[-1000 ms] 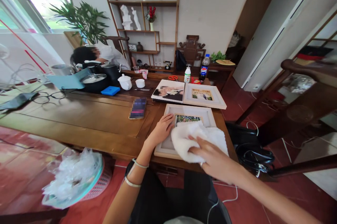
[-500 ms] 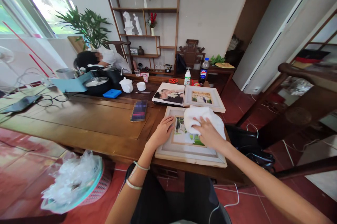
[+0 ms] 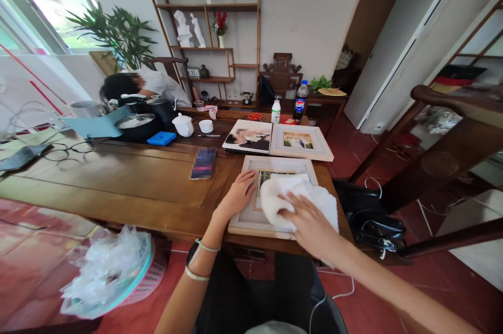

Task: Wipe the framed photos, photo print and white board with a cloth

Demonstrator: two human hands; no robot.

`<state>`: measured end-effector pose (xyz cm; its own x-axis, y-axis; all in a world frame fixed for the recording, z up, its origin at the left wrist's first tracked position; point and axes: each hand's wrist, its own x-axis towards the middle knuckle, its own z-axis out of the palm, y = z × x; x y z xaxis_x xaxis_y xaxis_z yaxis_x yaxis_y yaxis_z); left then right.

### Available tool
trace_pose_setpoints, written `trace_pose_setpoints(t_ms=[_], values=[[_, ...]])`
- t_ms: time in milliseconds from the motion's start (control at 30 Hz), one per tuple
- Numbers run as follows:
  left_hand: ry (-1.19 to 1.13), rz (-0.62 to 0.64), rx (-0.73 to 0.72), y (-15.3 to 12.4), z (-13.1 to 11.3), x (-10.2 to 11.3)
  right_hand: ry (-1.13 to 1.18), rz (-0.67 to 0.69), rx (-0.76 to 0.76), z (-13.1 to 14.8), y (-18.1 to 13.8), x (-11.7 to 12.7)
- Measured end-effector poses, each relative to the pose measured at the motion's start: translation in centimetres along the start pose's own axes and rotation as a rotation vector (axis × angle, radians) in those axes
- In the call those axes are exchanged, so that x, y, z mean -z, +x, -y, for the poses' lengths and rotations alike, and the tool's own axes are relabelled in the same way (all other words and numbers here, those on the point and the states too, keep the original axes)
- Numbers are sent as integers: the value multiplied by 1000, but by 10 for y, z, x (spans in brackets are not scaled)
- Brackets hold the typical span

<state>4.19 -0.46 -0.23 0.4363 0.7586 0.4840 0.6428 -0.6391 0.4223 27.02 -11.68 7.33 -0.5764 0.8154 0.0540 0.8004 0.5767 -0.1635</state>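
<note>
In front of me a pale picture frame [image 3: 245, 223] lies flat at the table's edge, with a photo in its middle that is now mostly covered. My left hand [image 3: 238, 193] rests on its left border, fingers stretched out and flat. A fluffy white cloth [image 3: 274, 199] is bunched under my right hand [image 3: 310, 218], which presses it onto the lower right part of the frame. Just behind lie a second picture frame [image 3: 321, 141] holding a small photo, and a photo panel [image 3: 251, 136] that touches it on the left.
A phone [image 3: 203, 163] lies left of the frame. Farther back stand a white lidded pot [image 3: 183, 124], a small white cup [image 3: 206, 125], a white bottle [image 3: 275, 112] and a cola bottle [image 3: 300, 101]. A person [image 3: 157, 85] leans down behind the table. A bag-lined basket [image 3: 147, 284] stands on the floor.
My right hand has slid the white cloth toward me and slightly left, from the frame's upper right to its lower right. My left hand stays on the left border. The view has shifted slightly.
</note>
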Motion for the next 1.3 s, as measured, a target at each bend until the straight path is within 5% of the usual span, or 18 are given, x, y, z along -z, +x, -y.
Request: trace_pose_setpoints(t_ms=[200,300,433,600,700,833,1100,1300], values=[[1,26,11,0,-2,2,-260,-182,-143,-68,46,-2],[2,27,10,1,-3,3,-305,-190,-175,-81,62,1],[-3,19,12,1,-2,2,-302,-103,-127,-53,51,0],[-13,5,7,0,1,-1,-198,22,1,17,-7,6],[-14,0,-5,0,3,-2,-48,55,117,35,-29,13],[-3,12,-6,0,4,-2,80,35,136,12,-19,9],[-21,39,13,1,0,3,-215,-194,-111,-73,54,3],[-33,1,22,1,-1,1,-203,-72,-75,-33,39,1]])
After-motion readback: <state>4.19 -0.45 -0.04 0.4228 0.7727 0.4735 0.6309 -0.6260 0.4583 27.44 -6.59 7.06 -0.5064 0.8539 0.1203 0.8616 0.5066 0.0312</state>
